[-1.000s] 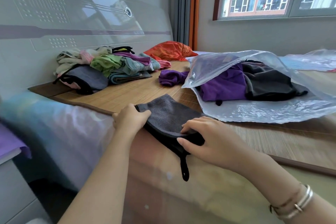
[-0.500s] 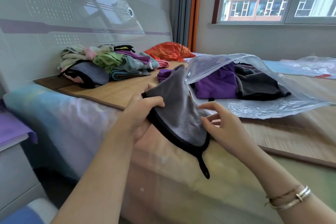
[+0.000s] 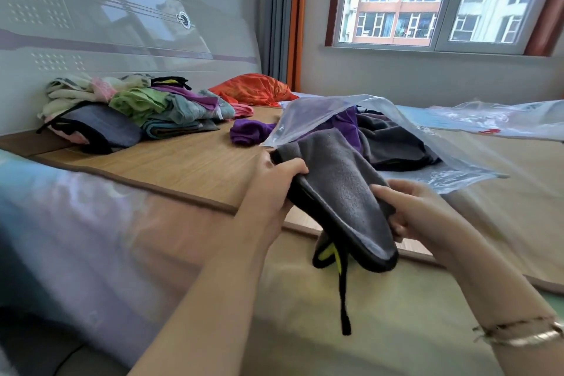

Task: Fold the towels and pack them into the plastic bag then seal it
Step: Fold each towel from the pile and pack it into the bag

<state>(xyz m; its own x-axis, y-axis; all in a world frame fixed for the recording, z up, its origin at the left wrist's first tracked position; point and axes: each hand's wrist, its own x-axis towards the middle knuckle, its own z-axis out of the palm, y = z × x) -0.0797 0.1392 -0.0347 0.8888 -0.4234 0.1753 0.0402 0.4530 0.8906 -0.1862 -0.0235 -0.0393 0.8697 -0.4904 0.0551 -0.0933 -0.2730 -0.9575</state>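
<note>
A folded grey towel (image 3: 338,186) with black trim and a dangling black loop is held in the air above the bed's near edge. My left hand (image 3: 274,189) grips its upper left end. My right hand (image 3: 409,210) grips its right side, fingers curled under the fold. Just behind it lies the clear plastic bag (image 3: 308,113), its mouth open toward me, with a purple towel (image 3: 348,122) and a dark grey towel (image 3: 393,143) inside. A loose purple towel (image 3: 248,133) sits on the mat left of the bag.
A pile of mixed towels (image 3: 131,110) lies at the back left against the headboard. An orange bundle (image 3: 253,90) sits behind it. Another plastic bag (image 3: 500,116) lies at the far right. The bamboo mat (image 3: 171,162) covers the bed; a window is behind.
Both hands lifted the grey towel off the bed edge and carried it up and right toward the bag's mouth. Its loop now hangs free.
</note>
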